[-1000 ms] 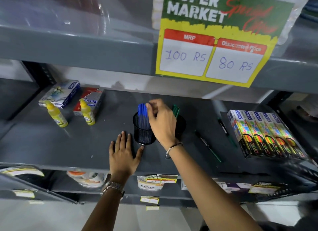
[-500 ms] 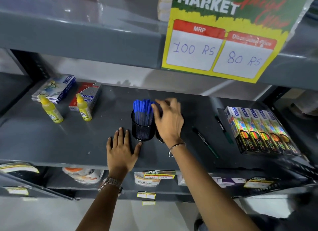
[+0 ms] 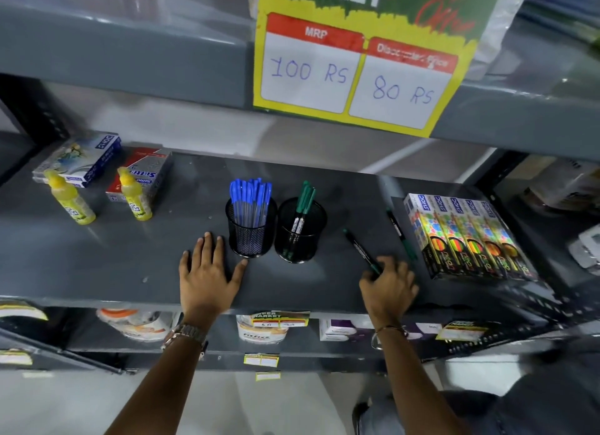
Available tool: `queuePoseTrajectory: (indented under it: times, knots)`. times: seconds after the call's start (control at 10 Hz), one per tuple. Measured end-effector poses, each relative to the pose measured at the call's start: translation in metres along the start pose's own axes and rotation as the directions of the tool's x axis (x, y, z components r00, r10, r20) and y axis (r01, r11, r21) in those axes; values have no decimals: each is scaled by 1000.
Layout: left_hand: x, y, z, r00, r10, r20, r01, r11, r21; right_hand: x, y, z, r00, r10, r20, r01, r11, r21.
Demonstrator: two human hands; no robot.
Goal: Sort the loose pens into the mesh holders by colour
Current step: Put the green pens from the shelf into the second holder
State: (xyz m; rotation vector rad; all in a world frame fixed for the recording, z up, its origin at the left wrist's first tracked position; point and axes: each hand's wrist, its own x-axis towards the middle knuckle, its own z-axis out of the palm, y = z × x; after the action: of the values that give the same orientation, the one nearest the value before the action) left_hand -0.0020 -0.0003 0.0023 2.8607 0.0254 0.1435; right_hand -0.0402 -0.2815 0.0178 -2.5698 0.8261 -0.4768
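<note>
Two black mesh holders stand side by side on the grey shelf (image 3: 113, 256). The left holder (image 3: 250, 236) is full of blue pens (image 3: 250, 194); the right holder (image 3: 300, 236) has a few green pens (image 3: 305, 197). A loose green pen (image 3: 358, 248) lies on the shelf to the right, and my right hand (image 3: 388, 285) curls its fingertips over that pen's near end. A second loose green pen (image 3: 397, 228) lies farther right. My left hand (image 3: 206, 272) rests flat on the shelf, just left of the blue holder.
Two yellow glue bottles (image 3: 69, 197) (image 3: 134, 196) and two boxes (image 3: 81, 157) (image 3: 143, 171) stand at the left. A row of colourful pencil boxes (image 3: 467, 236) sits at the right, close to the loose pens. A price sign (image 3: 357, 68) hangs from the shelf above.
My right hand has left the holders and moved right and toward me, down onto the loose green pen. The left hand has stayed flat on the shelf.
</note>
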Motion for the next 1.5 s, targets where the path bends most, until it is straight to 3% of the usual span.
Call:
queuePoseTrajectory:
  times: [0.2, 0.3, 0.4, 0.6, 0.7, 0.8, 0.9, 1.0, 1.1, 1.4, 1.5]
  knots:
    - [0, 1, 0, 1000, -10, 0, 10, 1000, 5, 5, -10, -1, 998, -27, -61, 33, 994, 100]
    - [0, 0, 1, 1000, -17, -3, 17, 1000, 14, 9, -22, -9, 986, -14, -168, 59, 962, 266]
    - [0, -1, 2, 1000, -12, 1, 12, 1000, 19, 21, -40, -20, 974, -24, -225, 124, 887, 444]
    - [0, -1, 2, 1000, -12, -1, 12, 1000, 19, 49, -87, -56, 933, -88, -348, 303, 712, 633]
    - [0, -1, 2, 1000, -14, -2, 14, 1000, 15, 50, -115, -68, 921, -120, -370, 367, 580, 727]
    - [0, -1, 2, 1000, -15, 3, 15, 1000, 19, 51, -135, -68, 923, -253, -292, 385, 572, 724]
    - [0, -2, 3, 1000, -17, 6, 17, 1000, 16, 51, -146, -56, 915, -381, -133, 373, 674, 637]
    - [0, -2, 3, 1000, -16, 15, 16, 1000, 11, 49, -144, -38, 910, -412, 40, 340, 799, 496]
    - [0, -2, 2, 1000, -13, 21, 13, 1000, -5, 44, -137, -21, 921, -378, 96, 314, 864, 394]
    - [-1, -1, 0, 999, -6, 33, 7, 1000, -16, 34, -120, -5, 907, -415, -72, 420, 881, 217]
    - [-1, -1, -2, 1000, -4, 23, 4, 1000, -18, 45, -97, -7, 944, -256, -209, 295, 938, 182]
